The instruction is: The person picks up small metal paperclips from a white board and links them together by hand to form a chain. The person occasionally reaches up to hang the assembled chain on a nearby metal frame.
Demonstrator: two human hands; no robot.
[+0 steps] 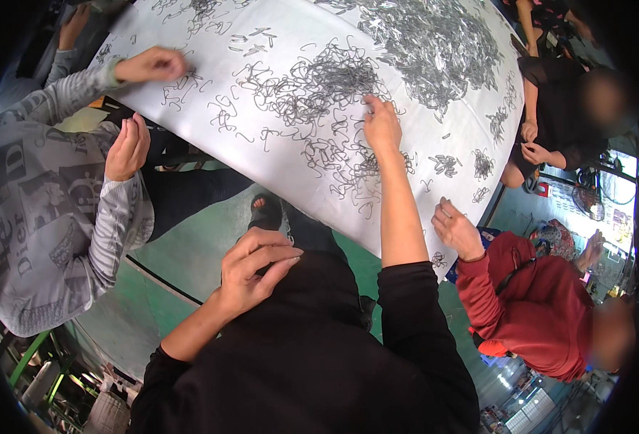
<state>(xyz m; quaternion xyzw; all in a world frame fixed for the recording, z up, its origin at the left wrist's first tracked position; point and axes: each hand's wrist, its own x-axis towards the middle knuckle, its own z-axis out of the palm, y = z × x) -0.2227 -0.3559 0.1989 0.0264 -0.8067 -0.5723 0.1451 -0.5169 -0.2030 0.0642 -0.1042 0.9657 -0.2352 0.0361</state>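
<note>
A white table [276, 29] carries scattered heaps of small grey wire hooks [319, 79].

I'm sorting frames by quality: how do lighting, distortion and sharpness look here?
Head view: even light on the white table, no harsh glare; fisheye bends its edges and darkens the corners; the right hand and wire pieces are fairly sharp; the left hand too.

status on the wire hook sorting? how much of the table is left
Done: nothing visibly finished; no sorted batch shows. In hand: the right hand reaches into the loose wire hooks on the white table, fingertips among them; the left hand is curled near the lap, its contents hidden. Left: most of it, including a dense pile at the far end and small clumps near the edge. Co-workers' hands are picking at it too.
</note>
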